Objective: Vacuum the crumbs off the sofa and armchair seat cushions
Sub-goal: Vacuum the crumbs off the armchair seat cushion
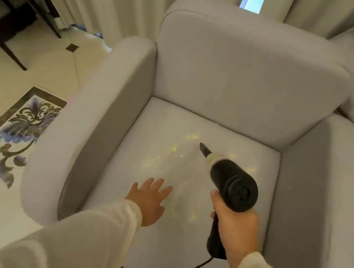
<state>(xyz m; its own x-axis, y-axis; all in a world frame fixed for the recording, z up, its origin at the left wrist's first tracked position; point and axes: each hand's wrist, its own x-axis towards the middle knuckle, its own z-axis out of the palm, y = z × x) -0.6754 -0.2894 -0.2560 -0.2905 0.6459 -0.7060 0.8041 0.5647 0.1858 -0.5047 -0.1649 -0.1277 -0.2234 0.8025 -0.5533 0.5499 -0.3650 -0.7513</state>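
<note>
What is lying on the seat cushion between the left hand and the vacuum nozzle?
Scattered yellowish crumbs on bare cushion, between left hand and nozzle; head view.

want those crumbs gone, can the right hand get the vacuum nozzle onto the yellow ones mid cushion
Probably yes. The right hand grips the vacuum, its nozzle already beside the crumbs on the seat cushion; the left hand rests nearer, clear of them.

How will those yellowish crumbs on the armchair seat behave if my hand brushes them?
The crumbs look tiny and loose, so they would probably scatter rather than clump. The seat cushion is soft fabric, so some may press into the weave. The left hand lies flat nearby; sweeping would likely spread them.
</note>
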